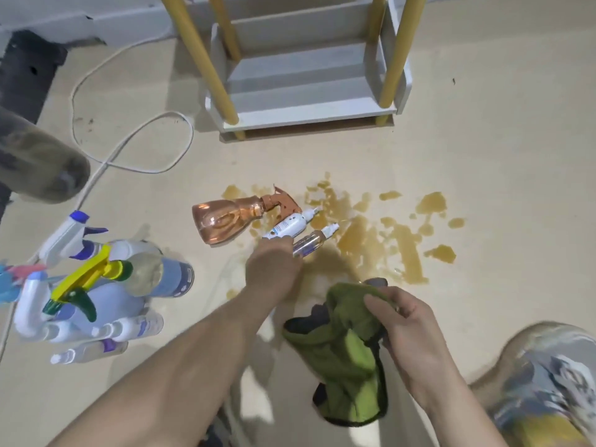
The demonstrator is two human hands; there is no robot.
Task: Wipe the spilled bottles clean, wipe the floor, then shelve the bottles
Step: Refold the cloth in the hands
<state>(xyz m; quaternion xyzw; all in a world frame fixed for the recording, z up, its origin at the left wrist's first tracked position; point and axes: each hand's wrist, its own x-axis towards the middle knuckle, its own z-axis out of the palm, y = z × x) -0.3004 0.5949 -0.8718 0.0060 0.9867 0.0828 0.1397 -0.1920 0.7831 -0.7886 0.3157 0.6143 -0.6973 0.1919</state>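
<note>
Lying on their sides at the near edge of the amber spill point(361, 235) on the floor point(490, 150), the copper spray bottle point(222, 221), the white bottle point(287, 225) and the clear bottle point(311, 241) are set with long axes running from near-left to far-right, nozzles aimed into the puddle. The left hand point(272, 269) is laid over the bases of the two small ones, presumably so that one can be lifted; its fingers are hidden, so a grip cannot be confirmed. The green cloth point(342, 343) is pinched in the right hand point(406, 324) and held close by, judged ready for wiping. The shelf point(306, 104) is seen well beyond.
</note>
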